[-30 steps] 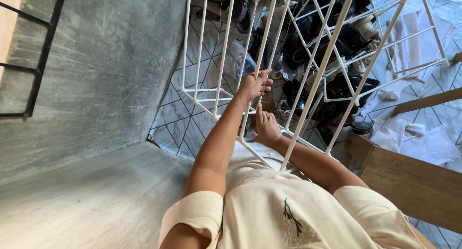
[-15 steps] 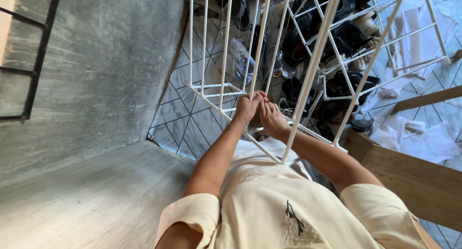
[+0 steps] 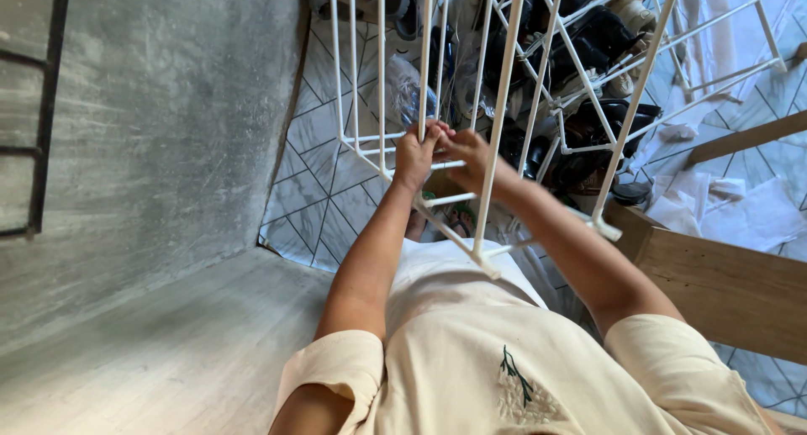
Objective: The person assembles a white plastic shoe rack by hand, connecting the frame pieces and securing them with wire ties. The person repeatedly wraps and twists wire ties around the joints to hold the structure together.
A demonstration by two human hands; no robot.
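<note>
- While our left hand (image 3: 414, 156) and right hand (image 3: 467, 152) sit together, both clamped on one white drying rack (image 3: 492, 200) rail, we judge:
- grip done — rack not yet moved.

Left hand (image 3: 414, 153) and right hand (image 3: 466, 153) side by side on drying rack (image 3: 504, 107); shoes (image 3: 588, 141) behind rack; wall (image 3: 151, 132) left; wooden board (image 3: 723, 275) right.

The white wire drying rack (image 3: 504, 107) runs off the top edge, so its upper bars are cut away. Its rods hide parts of the dark shoes (image 3: 588, 40) behind. The left hand (image 3: 418, 156) and right hand (image 3: 471, 153) overlap, so which rod each grips cannot be told.
</note>
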